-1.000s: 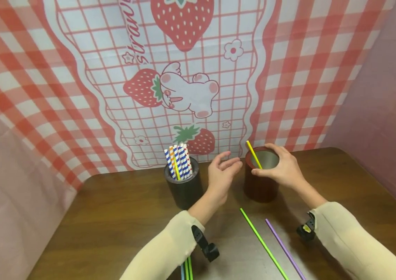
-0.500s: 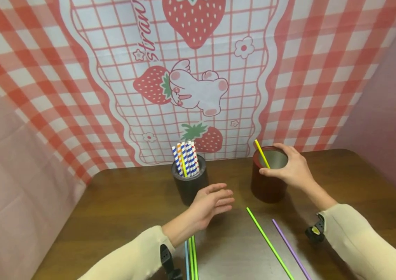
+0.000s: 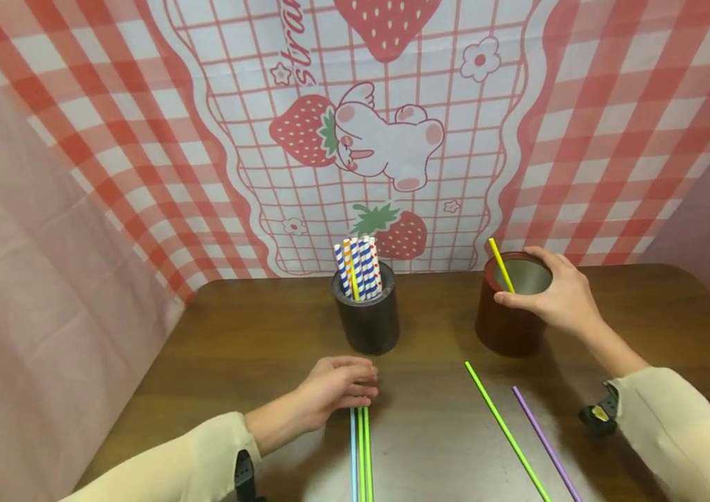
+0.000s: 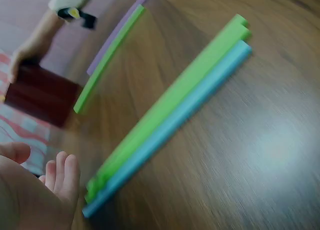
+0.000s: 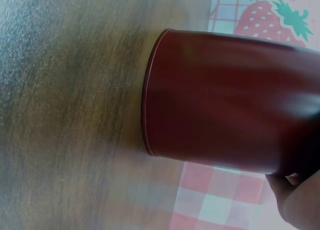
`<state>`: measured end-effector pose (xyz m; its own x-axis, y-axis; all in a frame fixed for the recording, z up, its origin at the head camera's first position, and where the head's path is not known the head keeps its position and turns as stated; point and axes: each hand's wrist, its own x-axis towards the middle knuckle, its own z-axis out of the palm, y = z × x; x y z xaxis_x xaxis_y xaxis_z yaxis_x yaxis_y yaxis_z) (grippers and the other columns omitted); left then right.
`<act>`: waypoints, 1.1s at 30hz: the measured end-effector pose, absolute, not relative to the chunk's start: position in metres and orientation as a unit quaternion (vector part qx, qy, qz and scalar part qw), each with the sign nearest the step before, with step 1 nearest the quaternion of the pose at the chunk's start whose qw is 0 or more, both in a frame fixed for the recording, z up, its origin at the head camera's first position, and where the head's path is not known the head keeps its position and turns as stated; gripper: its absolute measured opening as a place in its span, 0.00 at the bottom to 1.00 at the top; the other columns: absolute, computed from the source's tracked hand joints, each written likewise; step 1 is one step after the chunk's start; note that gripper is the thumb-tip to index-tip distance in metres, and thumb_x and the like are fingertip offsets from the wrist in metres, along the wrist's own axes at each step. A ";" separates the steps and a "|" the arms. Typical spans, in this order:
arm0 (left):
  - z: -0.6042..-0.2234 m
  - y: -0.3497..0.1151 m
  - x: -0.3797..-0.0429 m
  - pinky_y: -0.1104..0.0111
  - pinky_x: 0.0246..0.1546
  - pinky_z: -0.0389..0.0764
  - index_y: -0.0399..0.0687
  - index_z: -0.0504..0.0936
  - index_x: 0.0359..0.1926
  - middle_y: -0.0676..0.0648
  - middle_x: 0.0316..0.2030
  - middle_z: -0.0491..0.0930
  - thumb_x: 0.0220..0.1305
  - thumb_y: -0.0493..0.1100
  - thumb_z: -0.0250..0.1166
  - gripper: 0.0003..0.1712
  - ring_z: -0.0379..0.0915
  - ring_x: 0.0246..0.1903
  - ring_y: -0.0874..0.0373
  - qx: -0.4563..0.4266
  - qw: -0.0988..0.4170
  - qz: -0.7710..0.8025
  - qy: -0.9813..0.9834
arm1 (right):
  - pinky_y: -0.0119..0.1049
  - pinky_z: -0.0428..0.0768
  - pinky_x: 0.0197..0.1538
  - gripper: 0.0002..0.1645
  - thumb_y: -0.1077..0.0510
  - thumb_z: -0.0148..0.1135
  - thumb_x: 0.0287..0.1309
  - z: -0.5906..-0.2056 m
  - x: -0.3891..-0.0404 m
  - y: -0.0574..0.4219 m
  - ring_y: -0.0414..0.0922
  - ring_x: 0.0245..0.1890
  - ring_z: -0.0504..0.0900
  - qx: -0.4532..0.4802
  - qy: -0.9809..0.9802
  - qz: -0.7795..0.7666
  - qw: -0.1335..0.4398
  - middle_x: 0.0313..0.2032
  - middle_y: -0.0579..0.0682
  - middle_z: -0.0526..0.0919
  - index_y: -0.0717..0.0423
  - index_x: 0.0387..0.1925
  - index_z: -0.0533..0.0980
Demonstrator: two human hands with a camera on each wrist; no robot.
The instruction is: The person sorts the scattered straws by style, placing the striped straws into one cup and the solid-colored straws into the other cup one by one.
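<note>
My right hand grips the rim of a dark red cup, thumb at the near side and fingers round the back. A yellow straw leans inside that cup. With fingers extended and holding nothing, my left hand hovers over the far ends of two green straws and a blue straw lying side by side. The left wrist view shows these green straws and the blue straw beside the fingers. In the right wrist view the red cup stands upright on the table.
A black cup behind my left hand holds several striped paper straws and a yellow one. A green straw and a purple straw lie on the wooden table before the red cup. A strawberry-print cloth hangs behind.
My left hand has moved from beside the red cup leftward and toward me, to the straws lying together. My right hand keeps its grip on the red cup. The head view has shifted.
</note>
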<state>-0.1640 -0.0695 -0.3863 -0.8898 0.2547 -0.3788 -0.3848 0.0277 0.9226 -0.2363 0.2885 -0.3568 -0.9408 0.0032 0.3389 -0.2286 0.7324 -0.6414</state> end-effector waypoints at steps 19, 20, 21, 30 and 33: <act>-0.403 -0.092 -0.175 0.70 0.20 0.82 0.26 0.81 0.34 0.42 0.19 0.83 0.51 0.32 0.67 0.11 0.79 0.16 0.61 -0.150 0.169 0.585 0.779 | 0.56 0.70 0.41 0.54 0.42 0.78 0.38 -0.358 -0.238 0.289 0.63 0.49 0.70 0.062 -0.917 0.359 0.163 0.58 0.68 0.69 0.59 0.65 0.65; -0.404 -0.091 -0.176 0.71 0.19 0.81 0.27 0.81 0.33 0.42 0.18 0.82 0.50 0.32 0.67 0.10 0.78 0.14 0.62 -0.151 0.166 0.577 0.785 | 0.56 0.70 0.41 0.54 0.42 0.78 0.38 -0.358 -0.238 0.289 0.63 0.50 0.70 0.062 -0.917 0.359 0.163 0.58 0.68 0.69 0.60 0.65 0.65; -0.404 -0.089 -0.177 0.71 0.18 0.81 0.27 0.82 0.32 0.42 0.18 0.82 0.49 0.32 0.68 0.09 0.77 0.13 0.62 -0.153 0.165 0.568 0.792 | 0.57 0.70 0.41 0.54 0.42 0.77 0.38 -0.358 -0.239 0.289 0.63 0.50 0.70 0.062 -0.917 0.359 0.163 0.58 0.68 0.69 0.60 0.65 0.65; -0.401 -0.078 -0.182 0.71 0.16 0.80 0.31 0.83 0.26 0.43 0.15 0.81 0.47 0.31 0.71 0.05 0.74 0.10 0.64 -0.155 0.164 0.525 0.821 | 0.56 0.70 0.41 0.54 0.41 0.77 0.39 -0.358 -0.239 0.289 0.63 0.49 0.70 0.059 -0.917 0.362 0.156 0.59 0.67 0.68 0.59 0.65 0.65; -0.401 -0.076 -0.183 0.71 0.17 0.80 0.31 0.83 0.27 0.43 0.16 0.81 0.47 0.31 0.71 0.06 0.74 0.10 0.64 -0.155 0.169 0.525 0.819 | 0.55 0.70 0.41 0.54 0.41 0.77 0.39 -0.358 -0.239 0.290 0.62 0.49 0.70 0.058 -0.917 0.364 0.154 0.59 0.66 0.68 0.59 0.65 0.65</act>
<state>-0.1835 -0.0759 -0.4011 -0.8948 -0.0761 -0.4399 -0.4315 0.4003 0.8084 -0.2387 0.2898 -0.3577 -0.9456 0.0065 0.3254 -0.2186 0.7281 -0.6497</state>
